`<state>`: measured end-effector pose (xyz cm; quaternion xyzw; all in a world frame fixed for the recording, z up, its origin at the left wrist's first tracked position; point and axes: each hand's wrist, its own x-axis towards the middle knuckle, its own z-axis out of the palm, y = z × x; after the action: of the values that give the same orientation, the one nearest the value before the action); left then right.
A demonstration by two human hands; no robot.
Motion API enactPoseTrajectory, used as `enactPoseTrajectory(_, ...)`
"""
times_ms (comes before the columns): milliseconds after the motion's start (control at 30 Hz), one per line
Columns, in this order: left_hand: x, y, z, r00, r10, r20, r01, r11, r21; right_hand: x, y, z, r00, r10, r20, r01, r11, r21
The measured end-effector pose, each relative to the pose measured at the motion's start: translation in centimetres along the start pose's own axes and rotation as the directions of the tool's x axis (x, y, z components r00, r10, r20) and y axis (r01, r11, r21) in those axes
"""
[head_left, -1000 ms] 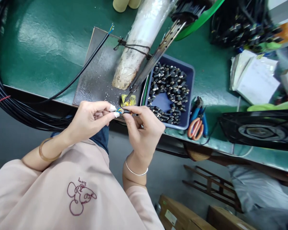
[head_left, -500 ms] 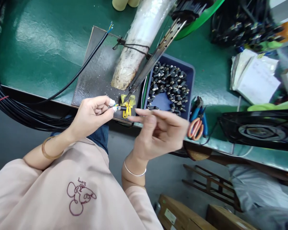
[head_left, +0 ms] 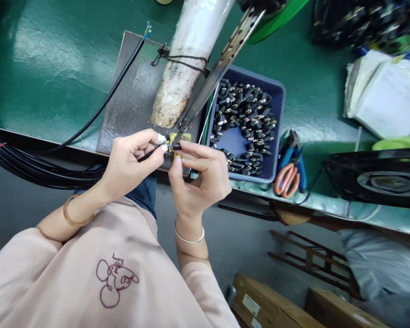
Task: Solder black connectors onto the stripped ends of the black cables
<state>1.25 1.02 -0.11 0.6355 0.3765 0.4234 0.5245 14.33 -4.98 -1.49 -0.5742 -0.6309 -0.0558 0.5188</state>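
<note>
My left hand (head_left: 133, 157) is closed on the stripped end of a black cable (head_left: 148, 155). White covers sit on its thumb and index fingertips, and thin coloured wires (head_left: 167, 143) poke out between them. These wires meet a small black connector (head_left: 176, 146) over a yellow fixture (head_left: 184, 136). My right hand (head_left: 201, 175) has its index fingertip on the connector and its thumb just below, pinching it; the contact is partly hidden. A long perforated metal bar (head_left: 222, 64) slants down to the same spot, its lower tip close to the wires.
A blue-grey bin (head_left: 280, 118) of black connectors stands to the right, with pliers (head_left: 289, 168) beside it. A white wrapped tube (head_left: 187, 59) rests over the dark board (head_left: 119, 100). Another cable (head_left: 112, 91) crosses the board; coiled cable (head_left: 37, 166) hangs left. Papers (head_left: 386, 100) lie right.
My right hand has moved left from beside the bin, its fingers coming in to the black connector. My left hand stays almost in place with the cable. The view has shifted slightly.
</note>
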Motion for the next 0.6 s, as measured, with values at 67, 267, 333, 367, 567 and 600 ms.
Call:
enactPoseTrajectory(67,0.05,-0.05,-0.05,0.999,0.045,-0.006,-0.045,0.999,0.021,0.17,-0.06,-0.03,1.000,0.006,-0.009,-0.006,1.000,-0.001)
enactPoseTrajectory(267,0.20,-0.32,-0.29,0.992,0.127,0.000,-0.127,0.991,0.052,0.60,-0.39,-0.06,1.000,-0.010,-0.015,0.009,0.999,-0.041)
enactPoseTrajectory(333,0.23,-0.26,-0.32,0.995,0.099,0.008,-0.100,0.994,0.032,0.55,-0.47,-0.11,1.000,-0.015,-0.010,0.014,0.999,-0.035)
enactPoseTrajectory(367,0.23,-0.18,-0.33,0.997,0.076,0.012,-0.076,0.997,0.020,0.51,-0.49,-0.16,1.000,-0.015,-0.009,0.014,0.999,-0.031)
enactPoseTrajectory(567,0.23,0.45,-0.63,0.991,-0.117,0.062,0.120,0.991,-0.052,0.39,-0.29,-0.51,0.999,-0.023,0.037,0.024,0.999,-0.030)
enactPoseTrajectory(600,0.23,0.50,-0.73,0.986,-0.146,0.076,0.151,0.986,-0.066,0.38,-0.23,-0.57,0.998,-0.020,0.059,0.021,1.000,-0.017)
